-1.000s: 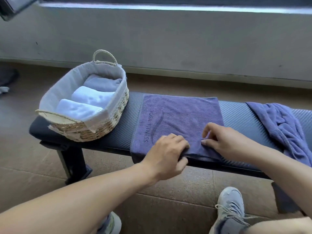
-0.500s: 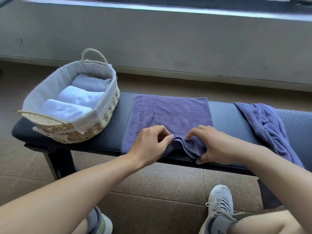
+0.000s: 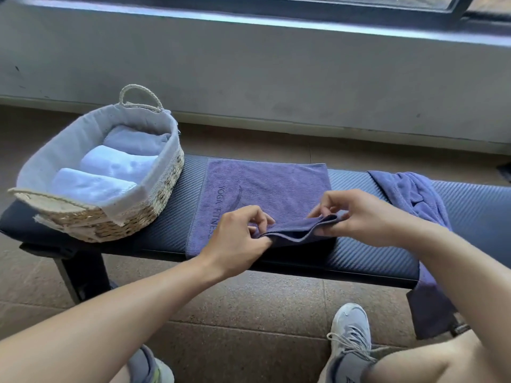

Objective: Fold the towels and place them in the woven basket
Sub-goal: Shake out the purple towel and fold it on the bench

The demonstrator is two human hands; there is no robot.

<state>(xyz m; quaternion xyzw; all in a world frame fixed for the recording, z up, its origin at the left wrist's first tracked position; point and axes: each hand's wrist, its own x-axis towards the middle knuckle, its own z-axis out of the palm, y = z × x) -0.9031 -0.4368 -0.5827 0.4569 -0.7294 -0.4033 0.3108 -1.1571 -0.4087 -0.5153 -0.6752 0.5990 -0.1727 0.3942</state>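
Purple towel [image 3: 265, 186] lies flat across the padded bench [image 3: 367, 255], printed side up, just beside the woven basket [image 3: 154, 214] at the bench's left end. My left hand [image 3: 237, 233] pinches the near hem between thumb and fingers; my right hand [image 3: 359, 217] pinches the same hem further right, remaining fingers loosely spread. Edge is lifted off the bench between the two grips, slack sagging in the middle. Two pinch points keep the hem level so it can, I judge, carry toward the far edge and fold evenly. Basket holds three rolled towels [image 3: 110, 172], two white, one pale lilac, so space looks limited. A second purple towel [image 3: 414, 200] sits crumpled to my right, not yet folded.
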